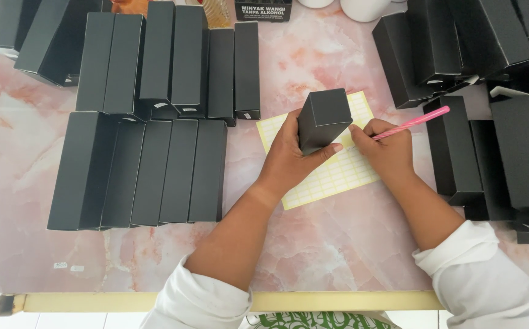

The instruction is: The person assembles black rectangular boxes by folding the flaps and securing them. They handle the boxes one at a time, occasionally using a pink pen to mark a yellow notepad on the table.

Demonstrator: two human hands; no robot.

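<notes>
Head view: left hand (289, 155) grips one black box (322, 119), right hand (386, 149) holds a pink pen (413, 123) on the label sheet (337, 173); finished boxes (148, 170) lie left, others (496, 152) wait right.

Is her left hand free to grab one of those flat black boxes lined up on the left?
Probably not right away: the left hand is gripping an upright black cardboard box. The row of black boxes lies close, with only bare pink marble table between.

Pink marbled worktop (337, 244) with white veins, glossy, evenly lit by soft daylight. Cream-yellow front edge (313, 300) along the near side. White tiled floor (63, 320) shows below at the bottom left. No walls visible.
</notes>
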